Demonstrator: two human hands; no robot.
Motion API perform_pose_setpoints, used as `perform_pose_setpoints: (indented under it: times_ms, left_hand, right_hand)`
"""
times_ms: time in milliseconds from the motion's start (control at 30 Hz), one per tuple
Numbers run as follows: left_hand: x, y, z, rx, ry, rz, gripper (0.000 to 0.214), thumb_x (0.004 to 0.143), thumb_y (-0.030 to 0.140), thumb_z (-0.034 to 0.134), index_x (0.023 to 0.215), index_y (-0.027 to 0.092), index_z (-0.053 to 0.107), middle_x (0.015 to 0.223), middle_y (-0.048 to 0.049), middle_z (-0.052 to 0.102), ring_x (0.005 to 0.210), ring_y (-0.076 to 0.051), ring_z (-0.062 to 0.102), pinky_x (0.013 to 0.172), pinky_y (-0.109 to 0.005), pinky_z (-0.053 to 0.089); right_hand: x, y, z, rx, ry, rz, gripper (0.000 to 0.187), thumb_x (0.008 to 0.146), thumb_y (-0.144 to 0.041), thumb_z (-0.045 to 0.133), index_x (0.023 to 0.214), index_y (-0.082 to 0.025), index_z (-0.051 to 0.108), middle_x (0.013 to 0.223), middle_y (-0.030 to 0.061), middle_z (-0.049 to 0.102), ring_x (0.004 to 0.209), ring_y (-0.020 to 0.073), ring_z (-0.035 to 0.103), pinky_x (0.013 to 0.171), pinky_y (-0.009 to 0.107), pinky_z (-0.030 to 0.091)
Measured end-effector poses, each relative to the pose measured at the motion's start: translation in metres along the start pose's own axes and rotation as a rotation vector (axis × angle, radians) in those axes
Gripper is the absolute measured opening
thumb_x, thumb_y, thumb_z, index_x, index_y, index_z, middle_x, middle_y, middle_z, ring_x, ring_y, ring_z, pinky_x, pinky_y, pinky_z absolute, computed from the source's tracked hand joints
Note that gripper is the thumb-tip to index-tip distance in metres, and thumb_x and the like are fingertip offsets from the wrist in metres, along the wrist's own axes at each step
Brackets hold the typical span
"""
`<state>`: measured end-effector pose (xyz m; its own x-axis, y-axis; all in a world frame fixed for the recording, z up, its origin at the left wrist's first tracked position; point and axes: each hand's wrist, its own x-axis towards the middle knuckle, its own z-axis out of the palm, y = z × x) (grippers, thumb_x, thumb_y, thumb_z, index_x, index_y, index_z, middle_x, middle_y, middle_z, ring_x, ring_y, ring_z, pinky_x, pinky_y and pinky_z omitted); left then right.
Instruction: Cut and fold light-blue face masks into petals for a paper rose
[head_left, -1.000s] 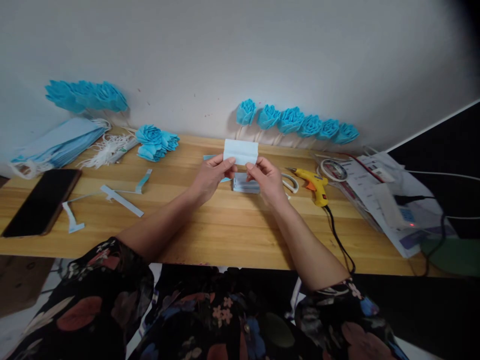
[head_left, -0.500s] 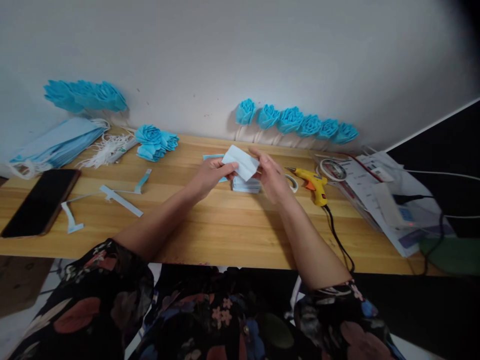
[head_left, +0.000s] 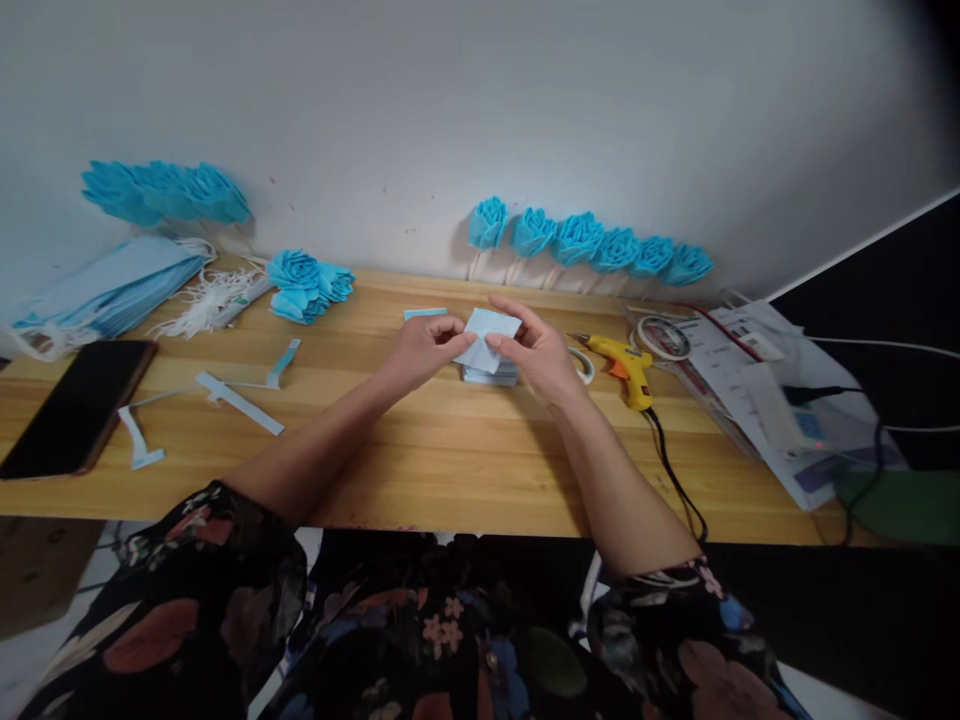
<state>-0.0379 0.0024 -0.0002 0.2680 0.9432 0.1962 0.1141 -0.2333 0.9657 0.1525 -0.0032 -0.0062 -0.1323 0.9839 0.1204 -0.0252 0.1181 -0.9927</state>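
A small pale-blue square of mask fabric [head_left: 491,325] is held between my two hands above the table. My left hand [head_left: 427,350] pinches its left edge with thumb and fingers. On the other side my right hand [head_left: 536,350] grips it, thumb on the near face and fingers behind. Below the square lies a stack of similar pale pieces [head_left: 490,377], partly covered by it. A blue piece [head_left: 425,313] lies behind my left hand, mostly hidden. Just right of my right hand is a roll of tape [head_left: 583,366], partly hidden by the wrist.
A yellow glue gun [head_left: 630,372] with a black cord lies at right, beside another tape roll [head_left: 663,338] and papers with a power strip [head_left: 784,410]. Blue fabric roses [head_left: 577,240] lean on the wall. Face masks [head_left: 112,290], a phone [head_left: 79,408] and cut strips [head_left: 240,403] lie left.
My right thumb has come onto the front of the square, and both hands now pinch it closer together. The square has turned and sits slightly lower.
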Motion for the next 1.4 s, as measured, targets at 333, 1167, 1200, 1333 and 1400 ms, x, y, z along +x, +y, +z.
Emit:
perform_pose_setpoints:
  times_ms: [333, 1167, 1200, 1333, 1400]
  left_hand:
    - [0.000, -0.004, 0.004, -0.140, 0.022, -0.038, 0.021, 0.078, 0.035, 0.074, 0.069, 0.016, 0.067, 0.066, 0.0010, 0.062, 0.062, -0.011, 0.052, 0.061, -0.024, 0.040]
    - [-0.003, -0.004, 0.006, -0.121, 0.052, -0.013, 0.026, 0.078, 0.041, 0.076, 0.068, 0.018, 0.071, 0.064, 0.0010, 0.060, 0.062, -0.012, 0.049, 0.059, -0.026, 0.038]
    - [-0.003, -0.005, 0.005, -0.127, 0.051, -0.016, 0.026, 0.079, 0.040, 0.076, 0.067, 0.018, 0.071, 0.064, 0.0013, 0.060, 0.062, -0.011, 0.049, 0.059, -0.026, 0.038]
    - [0.001, -0.010, 0.004, -0.173, 0.037, -0.026, 0.021, 0.077, 0.039, 0.078, 0.074, 0.018, 0.074, 0.068, 0.0009, 0.064, 0.061, -0.010, 0.051, 0.057, -0.024, 0.040]
    - [0.002, -0.011, 0.004, -0.206, 0.039, -0.044, 0.022, 0.074, 0.038, 0.080, 0.083, 0.019, 0.077, 0.074, -0.0005, 0.068, 0.062, -0.010, 0.053, 0.054, -0.024, 0.041]
  right_hand:
    - [0.001, 0.003, 0.001, 0.025, 0.028, -0.004, 0.052, 0.066, -0.043, 0.086, 0.114, -0.026, 0.075, 0.099, 0.0012, 0.078, 0.083, 0.0172, 0.068, 0.075, 0.032, 0.058]
    - [-0.002, 0.005, 0.009, 0.058, 0.077, 0.082, 0.051, 0.056, -0.057, 0.090, 0.089, -0.021, 0.075, 0.089, 0.0033, 0.078, 0.077, 0.0186, 0.069, 0.071, 0.034, 0.058]
    - [-0.001, 0.005, 0.009, 0.053, 0.082, 0.072, 0.050, 0.057, -0.057, 0.089, 0.087, -0.021, 0.075, 0.088, 0.0033, 0.078, 0.076, 0.0183, 0.068, 0.070, 0.034, 0.058]
    - [0.001, 0.007, 0.007, -0.022, 0.084, 0.018, 0.044, 0.061, -0.055, 0.087, 0.088, -0.021, 0.075, 0.088, 0.0033, 0.078, 0.077, 0.0188, 0.068, 0.069, 0.034, 0.057]
    - [0.001, 0.009, 0.006, -0.084, 0.091, -0.018, 0.039, 0.065, -0.051, 0.085, 0.088, -0.021, 0.075, 0.086, 0.0030, 0.077, 0.076, 0.0188, 0.068, 0.069, 0.034, 0.056]
